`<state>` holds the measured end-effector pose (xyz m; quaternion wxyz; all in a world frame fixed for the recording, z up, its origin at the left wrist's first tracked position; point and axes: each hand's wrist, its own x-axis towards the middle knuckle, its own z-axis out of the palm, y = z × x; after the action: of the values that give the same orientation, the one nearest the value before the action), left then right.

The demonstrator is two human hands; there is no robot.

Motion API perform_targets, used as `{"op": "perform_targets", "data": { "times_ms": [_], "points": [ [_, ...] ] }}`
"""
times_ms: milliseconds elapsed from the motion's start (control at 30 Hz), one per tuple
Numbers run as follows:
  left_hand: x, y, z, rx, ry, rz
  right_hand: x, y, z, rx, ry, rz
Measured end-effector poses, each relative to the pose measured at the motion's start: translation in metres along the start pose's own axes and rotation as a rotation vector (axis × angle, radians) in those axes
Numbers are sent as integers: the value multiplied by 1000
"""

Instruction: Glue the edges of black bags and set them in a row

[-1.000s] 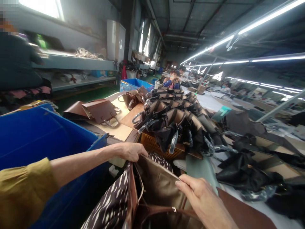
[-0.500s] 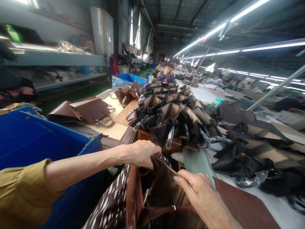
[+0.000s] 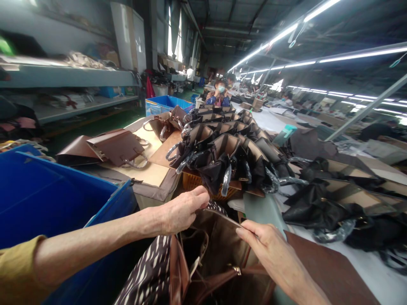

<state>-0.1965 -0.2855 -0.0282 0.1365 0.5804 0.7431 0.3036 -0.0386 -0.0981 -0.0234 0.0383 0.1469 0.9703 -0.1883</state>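
A brown bag (image 3: pixel 222 241) with an olive-brown lining lies open towards me at the bottom centre. My left hand (image 3: pixel 186 209) is closed at the far left end of its upper edge, fingertips pressed together; what they pinch is hidden. My right hand (image 3: pixel 267 245) pinches the same edge further right, thumb on the near side. Brown leather straps and a small metal clasp (image 3: pixel 237 270) show inside the bag's mouth. Patterned dark-and-white fabric (image 3: pixel 148 271) lies beneath and left of the bag.
Black bags (image 3: pixel 216 156) with plastic-wrapped handles crowd the centre, with more at right. Brown bags (image 3: pixel 119 146) lie on the left table part. A blue bin (image 3: pixel 63 186) stands at left. A brown panel (image 3: pixel 327 267) lies at lower right. A masked person (image 3: pixel 219 95) sits beyond.
My left hand has shifted slightly left and down along the bag's edge, and its fingers have curled tighter. The bag's mouth looks a little wider. The view has shifted slightly.
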Motion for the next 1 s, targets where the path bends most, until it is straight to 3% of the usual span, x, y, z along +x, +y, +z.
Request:
{"op": "perform_targets", "data": {
  "times_ms": [333,667,1000],
  "points": [
    [3,-4,12,-57,73,-81,2,5,5,23,32,12],
    [6,-3,14,-28,88,-54,1,3,0,62,10,40],
    [14,-2,14,-125,23,-130,16,31,-1,240,-43,-63]
  ]
}}
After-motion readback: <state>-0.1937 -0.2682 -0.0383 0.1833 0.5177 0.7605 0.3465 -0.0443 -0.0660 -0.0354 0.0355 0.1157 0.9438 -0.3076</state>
